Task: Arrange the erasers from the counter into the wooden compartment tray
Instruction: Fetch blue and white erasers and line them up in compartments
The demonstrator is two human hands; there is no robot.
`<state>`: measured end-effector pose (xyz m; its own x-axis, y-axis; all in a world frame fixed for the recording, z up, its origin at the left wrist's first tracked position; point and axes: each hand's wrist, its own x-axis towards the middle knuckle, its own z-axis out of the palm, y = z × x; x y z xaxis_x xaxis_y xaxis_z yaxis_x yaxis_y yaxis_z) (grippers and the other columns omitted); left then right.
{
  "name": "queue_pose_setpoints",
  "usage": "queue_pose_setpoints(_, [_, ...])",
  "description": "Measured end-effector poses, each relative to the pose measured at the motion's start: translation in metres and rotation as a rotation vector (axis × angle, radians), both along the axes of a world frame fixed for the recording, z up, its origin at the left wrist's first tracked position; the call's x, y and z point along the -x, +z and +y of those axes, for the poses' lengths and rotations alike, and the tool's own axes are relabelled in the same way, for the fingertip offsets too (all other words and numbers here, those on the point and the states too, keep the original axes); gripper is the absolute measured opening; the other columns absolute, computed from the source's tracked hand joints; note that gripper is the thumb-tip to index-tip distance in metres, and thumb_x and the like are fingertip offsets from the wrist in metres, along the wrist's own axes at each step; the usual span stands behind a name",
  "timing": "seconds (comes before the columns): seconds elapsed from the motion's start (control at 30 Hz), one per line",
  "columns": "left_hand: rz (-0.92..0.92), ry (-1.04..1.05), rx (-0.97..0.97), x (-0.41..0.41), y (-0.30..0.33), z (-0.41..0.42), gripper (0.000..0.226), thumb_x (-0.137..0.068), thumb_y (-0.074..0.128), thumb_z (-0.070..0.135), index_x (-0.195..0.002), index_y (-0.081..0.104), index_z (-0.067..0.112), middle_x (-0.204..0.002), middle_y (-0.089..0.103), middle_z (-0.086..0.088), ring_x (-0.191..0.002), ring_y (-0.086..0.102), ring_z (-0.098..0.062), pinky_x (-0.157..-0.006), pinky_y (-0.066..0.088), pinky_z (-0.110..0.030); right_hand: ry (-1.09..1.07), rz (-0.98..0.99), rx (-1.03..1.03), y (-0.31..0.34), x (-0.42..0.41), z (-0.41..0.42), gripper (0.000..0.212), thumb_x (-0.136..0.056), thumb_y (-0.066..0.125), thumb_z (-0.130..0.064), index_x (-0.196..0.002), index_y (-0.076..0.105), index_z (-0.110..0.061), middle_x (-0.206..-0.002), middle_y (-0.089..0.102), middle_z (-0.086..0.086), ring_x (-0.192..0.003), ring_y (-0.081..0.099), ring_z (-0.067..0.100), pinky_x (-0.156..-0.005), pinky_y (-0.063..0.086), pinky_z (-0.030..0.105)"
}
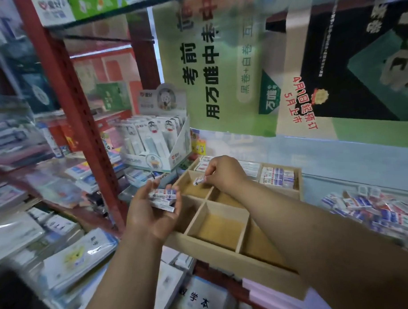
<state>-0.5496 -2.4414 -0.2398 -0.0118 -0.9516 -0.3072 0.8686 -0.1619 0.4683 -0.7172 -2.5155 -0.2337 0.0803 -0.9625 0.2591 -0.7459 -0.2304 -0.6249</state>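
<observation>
Crowded stationery shelves on a red metal rack (pixel 81 117) flank a pale blue counter (pixel 360 162) bearing a partitioned wooden compartment tray (pixel 225 253). Over its far-left compartment, the right hand (pixel 224 174) pinches one small white-and-blue wrapped eraser (pixel 198 180) at its fingertips; the left hand (pixel 152 214) cups a stack of erasers (pixel 164 198); a loose eraser heap (pixel 376 208) lies right of the tray

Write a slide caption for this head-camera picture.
Right hand lowers one eraser into the wooden tray; left hand holds more.
</observation>
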Motion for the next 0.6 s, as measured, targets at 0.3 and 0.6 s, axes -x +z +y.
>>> queue_pose_setpoints(0.3, [0.105,-0.009,0.047,-0.013,-0.006,-0.016,0.021,-0.092,0.050,0.029,-0.096,0.061,0.011,-0.111,0.055,-0.018,-0.100,0.056,-0.031,-0.070,0.057,-0.039,0.037,0.481,-0.038,-0.022,-0.029,-0.027,0.023,-0.084,0.054,-0.011,-0.094,0.074,-0.015,-0.104,0.067,0.005,-0.101,0.058,0.026,-0.086,0.051,0.035])
queue_pose_setpoints(0.6, [-0.043,-0.057,0.132,-0.013,0.000,-0.028,0.022,-0.080,0.053,0.015,-0.101,0.061,0.016,-0.101,0.062,-0.019,-0.084,0.061,-0.026,-0.059,0.052,-0.024,0.082,0.571,-0.216,-0.013,-0.024,-0.020,0.042,-0.091,0.035,-0.029,-0.122,0.058,-0.012,-0.136,0.035,0.013,-0.126,0.026,0.032,-0.106,0.023,0.045])
